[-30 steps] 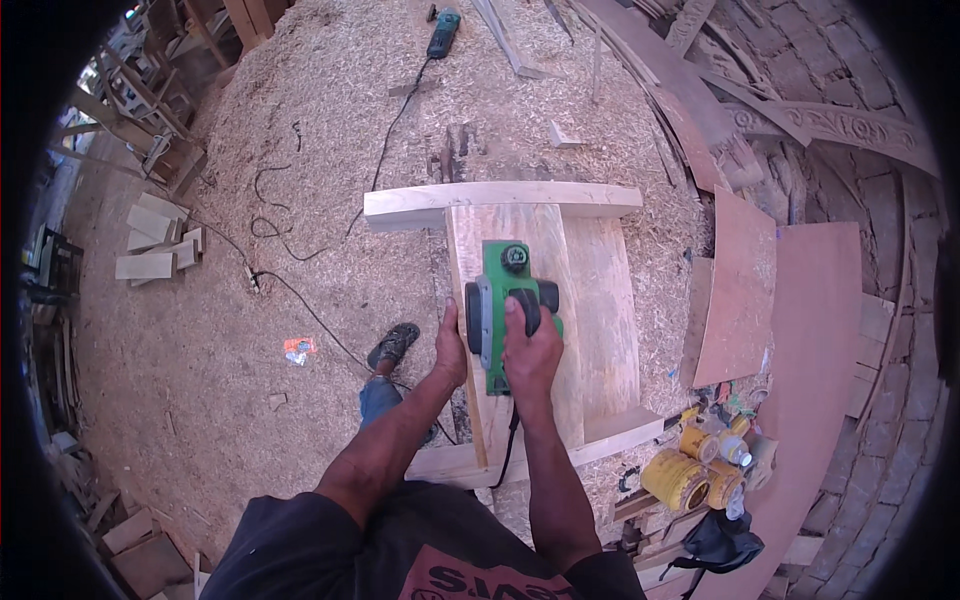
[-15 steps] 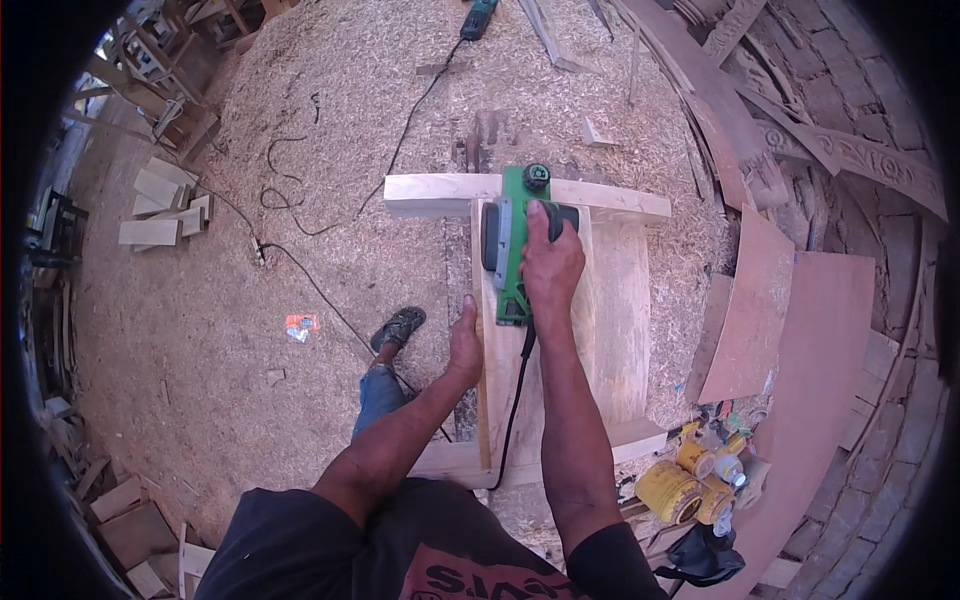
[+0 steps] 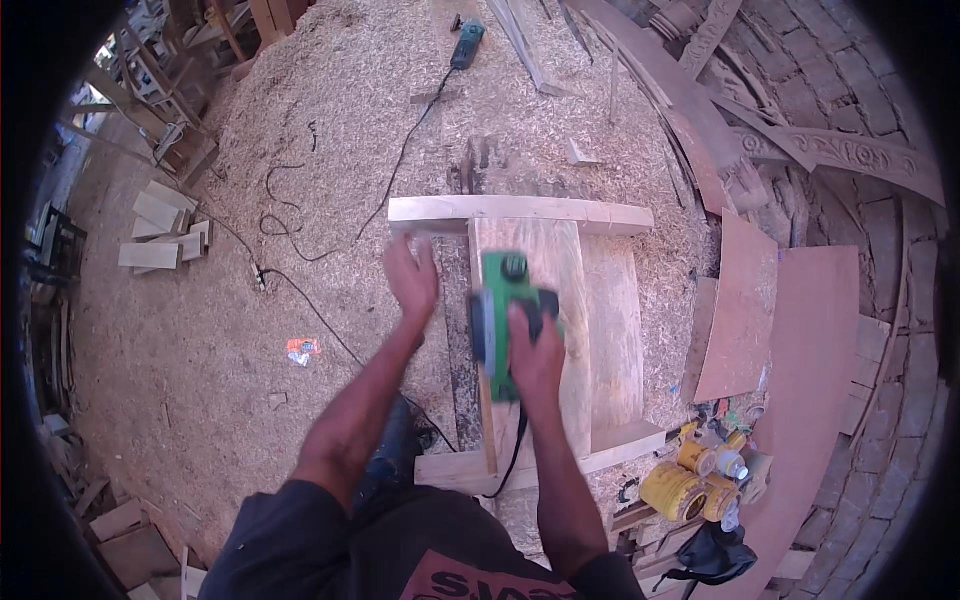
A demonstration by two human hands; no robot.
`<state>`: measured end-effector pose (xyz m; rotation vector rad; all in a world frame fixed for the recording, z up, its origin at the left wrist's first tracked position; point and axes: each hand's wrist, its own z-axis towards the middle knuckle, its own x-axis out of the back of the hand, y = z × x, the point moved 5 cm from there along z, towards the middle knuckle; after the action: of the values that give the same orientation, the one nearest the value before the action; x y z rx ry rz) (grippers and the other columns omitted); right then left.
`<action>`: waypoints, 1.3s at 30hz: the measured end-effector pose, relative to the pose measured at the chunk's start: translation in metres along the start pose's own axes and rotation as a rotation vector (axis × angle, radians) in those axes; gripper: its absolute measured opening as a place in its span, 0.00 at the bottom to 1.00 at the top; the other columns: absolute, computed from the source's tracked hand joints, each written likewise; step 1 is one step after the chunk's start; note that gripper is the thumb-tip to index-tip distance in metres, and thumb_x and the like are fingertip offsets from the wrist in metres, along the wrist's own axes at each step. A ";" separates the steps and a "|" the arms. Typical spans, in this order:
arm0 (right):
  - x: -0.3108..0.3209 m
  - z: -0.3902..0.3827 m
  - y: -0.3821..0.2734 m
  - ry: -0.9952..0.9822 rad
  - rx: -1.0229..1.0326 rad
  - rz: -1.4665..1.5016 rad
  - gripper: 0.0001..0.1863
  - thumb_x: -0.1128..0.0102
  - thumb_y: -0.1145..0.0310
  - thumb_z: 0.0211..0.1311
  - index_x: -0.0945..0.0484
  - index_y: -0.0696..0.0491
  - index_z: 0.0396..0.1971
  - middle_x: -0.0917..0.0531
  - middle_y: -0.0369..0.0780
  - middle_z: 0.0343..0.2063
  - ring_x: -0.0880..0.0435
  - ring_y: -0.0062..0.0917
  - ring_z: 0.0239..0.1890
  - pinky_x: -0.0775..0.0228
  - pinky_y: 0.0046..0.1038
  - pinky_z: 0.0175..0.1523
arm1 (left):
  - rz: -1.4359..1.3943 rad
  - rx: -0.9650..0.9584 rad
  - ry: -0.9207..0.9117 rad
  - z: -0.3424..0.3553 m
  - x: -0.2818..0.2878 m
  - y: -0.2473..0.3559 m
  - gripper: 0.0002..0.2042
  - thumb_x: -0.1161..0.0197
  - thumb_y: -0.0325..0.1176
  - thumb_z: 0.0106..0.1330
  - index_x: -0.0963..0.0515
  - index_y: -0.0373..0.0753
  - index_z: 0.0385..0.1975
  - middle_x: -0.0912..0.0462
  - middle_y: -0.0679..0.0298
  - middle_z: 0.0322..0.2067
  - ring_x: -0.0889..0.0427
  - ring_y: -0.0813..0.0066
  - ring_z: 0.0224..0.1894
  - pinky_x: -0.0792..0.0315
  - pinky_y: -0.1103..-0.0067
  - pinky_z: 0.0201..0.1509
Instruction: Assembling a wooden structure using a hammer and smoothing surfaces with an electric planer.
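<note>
My right hand [image 3: 537,358] is wrapped round the handle of a green electric planer [image 3: 496,280], slightly blurred. The planer lies over the left side of a pale wooden board [image 3: 552,250], its black cord trailing back toward me. My left hand [image 3: 411,278] is open, thumb apart from the fingers, left of the board. Its fingertips are near the left end of a wooden crosspiece [image 3: 520,207] at the board's far end; whether they touch it I cannot tell. Another crosspiece [image 3: 445,469] lies under the near end.
Wood shavings [image 3: 340,110] cover the floor. A teal power tool [image 3: 467,45] lies ahead, its cord [image 3: 405,150] running back toward the workpiece. Yellow containers [image 3: 672,490] stand at lower right, beside reddish sheets [image 3: 805,340]. Wood offcuts [image 3: 152,255] are piled at left.
My right hand has drawn the planer back toward me along the board. My left hand has moved forward and left, away from the board's edge. My left foot has moved back.
</note>
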<state>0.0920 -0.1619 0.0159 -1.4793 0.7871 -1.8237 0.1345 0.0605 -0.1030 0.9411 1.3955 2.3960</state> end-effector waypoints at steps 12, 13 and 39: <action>0.022 -0.082 -0.003 -0.043 -0.275 -0.137 0.17 0.34 0.58 0.67 0.23 0.59 0.33 0.21 0.45 0.19 0.21 0.29 0.21 0.31 0.36 0.29 | 0.481 -0.088 -0.910 0.107 -0.088 -0.034 0.30 0.58 0.61 0.74 0.24 0.42 0.57 0.28 0.46 0.60 0.35 0.37 0.63 0.35 0.46 0.65; 0.021 -0.072 -0.006 -0.040 -0.281 -0.140 0.17 0.34 0.58 0.67 0.23 0.59 0.33 0.21 0.45 0.19 0.21 0.29 0.21 0.31 0.36 0.29 | 0.465 -0.035 -0.917 0.103 -0.088 -0.031 0.30 0.58 0.61 0.74 0.24 0.42 0.57 0.28 0.45 0.59 0.35 0.37 0.64 0.36 0.46 0.65; -0.057 0.102 -0.040 -0.070 -0.208 -0.164 0.34 0.42 0.39 0.65 0.19 0.62 0.41 0.15 0.57 0.36 0.16 0.54 0.41 0.26 0.46 0.47 | 0.365 -0.153 -1.027 0.117 -0.088 -0.045 0.27 0.55 0.60 0.75 0.24 0.44 0.55 0.28 0.45 0.57 0.35 0.37 0.61 0.41 0.49 0.67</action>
<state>0.1957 -0.0971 0.0322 -1.7776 0.8645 -1.8417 0.2693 0.1244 -0.1369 2.0751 0.6622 1.6473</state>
